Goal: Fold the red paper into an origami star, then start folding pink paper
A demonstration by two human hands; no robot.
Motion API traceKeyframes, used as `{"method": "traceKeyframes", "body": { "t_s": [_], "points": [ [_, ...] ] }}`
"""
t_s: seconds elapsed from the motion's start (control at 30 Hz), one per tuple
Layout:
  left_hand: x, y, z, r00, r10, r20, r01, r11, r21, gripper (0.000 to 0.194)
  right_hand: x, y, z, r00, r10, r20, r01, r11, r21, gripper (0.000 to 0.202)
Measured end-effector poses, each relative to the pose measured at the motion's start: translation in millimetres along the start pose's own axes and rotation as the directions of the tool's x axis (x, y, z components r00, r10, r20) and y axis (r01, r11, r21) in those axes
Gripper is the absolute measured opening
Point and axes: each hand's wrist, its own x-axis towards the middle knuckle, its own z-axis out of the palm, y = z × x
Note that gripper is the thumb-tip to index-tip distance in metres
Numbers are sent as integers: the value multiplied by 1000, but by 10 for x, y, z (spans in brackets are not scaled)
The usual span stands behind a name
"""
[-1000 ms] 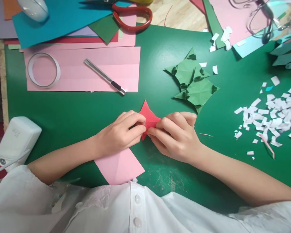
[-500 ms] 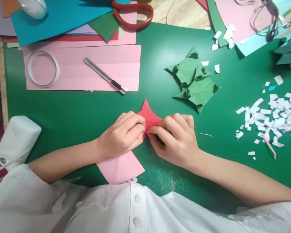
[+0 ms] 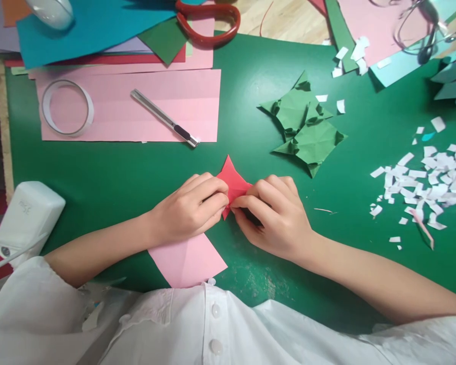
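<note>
Along the bottom edge of the frame spreads a white shirt (image 3: 186, 329), and just above it lies a pink square of paper (image 3: 190, 261), partly hidden by the left hand and wrist. At the centre, a small red folded paper (image 3: 233, 182) with pointed corners sits between the hands over the green table (image 3: 137, 167). The left hand (image 3: 192, 205) is closed in a pinch on its left edge; the right hand (image 3: 275, 210) pinches its lower right part, fingers curled, the fingertips of both nearly meeting.

As a judgement, the red paper could tear or take a crooked crease if the two pinches pulled apart unevenly, since the grips sit so close together on a small piece. The pink square might get crumpled should the left wrist press down on it.

At the lower left, a white box with a cable (image 3: 32, 215) bears faint upside-down marks, perhaps "35w"; I cannot read them surely. No brand can be made out elsewhere.

Right of centre, white scraps (image 3: 437, 175) are loose enough that a sweep of the right arm could scatter them. Farther up, two green folded pieces (image 3: 319, 142) touch each other. At upper left, a craft knife (image 3: 163, 117) rests on a pink strip (image 3: 117, 106); whether its blade is out is unclear, so a careless reach might mean a cut. Beyond are red-handled scissors (image 3: 209, 38).
</note>
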Motion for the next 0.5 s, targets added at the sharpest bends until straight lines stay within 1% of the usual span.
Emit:
{"method": "traceKeyframes", "body": {
  "t_s": [0.17, 0.27, 0.37, 0.5],
  "points": [
    [-2, -12, -17, 998, 55, 32, -57, 996, 62, 17, 7, 1, -1, 1000, -6, -6, 6, 1000, 18, 10],
    [7, 12, -20, 998, 64, 29, -66, 995, 70, 17, 4, -6, -6, 1000, -3, -11, 3, 1000, 21, 10],
    [16, 51, -8, 1000, 28, 10, -28, 998, 58, 15, -1, -5, -8, 1000, 5, -6, -5, 1000, 26, 9],
    [10, 96, 28, 997, -67, -37, 68, 997, 31, 14, 0, 5, -9, 999, 30, 13, -30, 998, 46, 9]
  ]
}}
